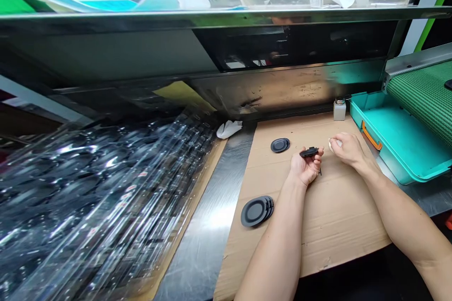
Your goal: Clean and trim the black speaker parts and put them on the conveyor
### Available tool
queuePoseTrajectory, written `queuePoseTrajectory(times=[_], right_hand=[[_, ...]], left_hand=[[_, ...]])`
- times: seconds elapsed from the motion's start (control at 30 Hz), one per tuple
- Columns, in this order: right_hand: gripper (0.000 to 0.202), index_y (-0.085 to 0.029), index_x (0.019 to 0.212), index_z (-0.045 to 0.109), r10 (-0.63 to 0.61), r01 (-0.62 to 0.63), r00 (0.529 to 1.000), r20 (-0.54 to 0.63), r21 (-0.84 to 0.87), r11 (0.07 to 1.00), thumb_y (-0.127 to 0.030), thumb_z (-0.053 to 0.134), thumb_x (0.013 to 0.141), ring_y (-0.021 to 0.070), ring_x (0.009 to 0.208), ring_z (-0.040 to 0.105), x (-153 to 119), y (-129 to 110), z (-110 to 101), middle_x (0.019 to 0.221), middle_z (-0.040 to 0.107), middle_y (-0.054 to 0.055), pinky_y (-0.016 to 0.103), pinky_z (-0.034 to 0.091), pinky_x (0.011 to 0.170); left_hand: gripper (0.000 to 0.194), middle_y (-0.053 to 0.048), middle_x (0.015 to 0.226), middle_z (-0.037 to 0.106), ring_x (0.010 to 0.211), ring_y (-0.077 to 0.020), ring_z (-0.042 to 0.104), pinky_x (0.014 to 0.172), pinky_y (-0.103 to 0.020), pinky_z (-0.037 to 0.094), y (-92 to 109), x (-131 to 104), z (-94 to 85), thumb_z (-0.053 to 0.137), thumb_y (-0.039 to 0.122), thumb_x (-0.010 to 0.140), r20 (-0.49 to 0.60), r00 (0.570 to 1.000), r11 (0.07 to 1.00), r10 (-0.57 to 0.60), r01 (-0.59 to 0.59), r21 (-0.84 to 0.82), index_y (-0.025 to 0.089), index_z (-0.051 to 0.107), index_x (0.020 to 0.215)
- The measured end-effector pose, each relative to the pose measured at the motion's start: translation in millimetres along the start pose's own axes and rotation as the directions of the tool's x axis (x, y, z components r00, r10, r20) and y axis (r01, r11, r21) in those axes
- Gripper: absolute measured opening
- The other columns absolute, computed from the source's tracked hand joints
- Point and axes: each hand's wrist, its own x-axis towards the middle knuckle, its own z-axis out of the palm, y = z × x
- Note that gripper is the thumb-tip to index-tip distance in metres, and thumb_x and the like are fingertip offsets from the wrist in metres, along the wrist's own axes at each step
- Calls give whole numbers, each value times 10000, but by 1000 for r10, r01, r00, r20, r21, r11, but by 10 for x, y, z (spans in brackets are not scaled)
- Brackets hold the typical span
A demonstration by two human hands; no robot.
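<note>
My left hand [306, 166] rests on a brown cardboard sheet [335, 216] and pinches a dark round disc [309, 152] held edge-on between its fingertips. Just to the right, my right hand [348, 148] is closed around a small white object [333, 144], a cloth or pad as far as I can tell. A single dark disc [280, 145] lies on the cardboard beyond my left hand. A short stack of the same discs [257, 210] lies nearer, left of my left forearm.
A teal plastic tray [395, 136] with an orange handle sits at the right, beside a green ribbed conveyor belt [423, 99]. A small white bottle [339, 108] stands at the back. Clear plastic trays of dark parts [95, 193] fill the left. A white crumpled glove [229, 128] lies behind.
</note>
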Motion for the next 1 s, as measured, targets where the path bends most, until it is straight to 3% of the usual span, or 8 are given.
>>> queuePoseTrajectory(times=[0.2, 0.33, 0.47, 0.57, 0.67, 0.8, 0.93, 1.0], right_hand=[[245, -192, 787, 714, -15, 17, 1000, -18, 86, 996, -257, 526, 931, 169, 746, 593, 2, -76, -61, 797, 709, 41, 268, 356, 681], [197, -190, 820, 722, -67, 66, 998, -4, 236, 969, -243, 563, 924, 157, 777, 607, -13, -172, -80, 811, 713, 28, 252, 382, 716], [211, -197, 823, 726, -159, 137, 985, 66, 259, 956, -244, 560, 944, 144, 750, 580, -50, -228, -64, 788, 681, 20, 249, 383, 703], [248, -201, 783, 717, -214, 187, 969, 123, 196, 962, -241, 547, 959, 143, 727, 551, -58, -195, -63, 755, 647, 17, 257, 364, 688], [238, -203, 750, 709, -213, 194, 964, 158, 127, 973, -222, 571, 943, 145, 723, 538, -41, -141, -81, 736, 625, 14, 266, 352, 698], [220, -194, 824, 733, -198, 183, 978, 65, 180, 966, -233, 567, 963, 140, 730, 535, -33, -167, -86, 756, 623, 15, 263, 363, 718], [230, -221, 928, 764, -263, 225, 958, 113, 272, 935, -261, 547, 994, 134, 780, 567, -60, -248, -29, 829, 633, 23, 241, 395, 739], [206, -232, 1075, 747, -231, 187, 965, 124, 292, 938, -263, 564, 986, 138, 831, 596, -68, -253, -8, 905, 658, 31, 237, 418, 774]], left_hand=[[541, -105, 657, 661, 417, -89, 525, 358, -145, 427, -3, 11, 10, 219, 396, 1035, -12, 1000, 999, 19, -19, 47, 12, 593, 1105], [589, -106, 629, 658, 409, -111, 547, 362, -181, 439, -69, 67, 3, 180, 428, 1033, -14, 996, 974, 89, -84, 212, 38, 621, 1024], [579, -92, 575, 643, 392, -153, 582, 339, -219, 431, -232, 138, 14, 210, 486, 1028, -6, 982, 869, 191, -166, 467, 99, 611, 871], [551, -66, 515, 611, 355, -157, 560, 318, -221, 401, -297, 153, 20, 261, 495, 1027, -7, 945, 766, 327, -261, 588, 115, 603, 821], [632, -100, 564, 652, 358, -138, 546, 326, -219, 397, -245, 134, 7, 197, 504, 1031, 8, 945, 783, 328, -276, 557, 89, 627, 826], [665, -126, 596, 678, 376, -137, 558, 335, -216, 409, -187, 135, -14, 154, 493, 1031, -36, 958, 827, 284, -226, 515, 67, 637, 866], [565, -65, 491, 620, 351, -157, 562, 324, -216, 408, -271, 176, -18, 242, 487, 1031, -44, 932, 765, 359, -267, 586, 97, 622, 882], [553, -54, 471, 606, 342, -157, 556, 323, -217, 408, -300, 179, -17, 257, 485, 1031, -34, 921, 742, 389, -291, 604, 103, 625, 875]])
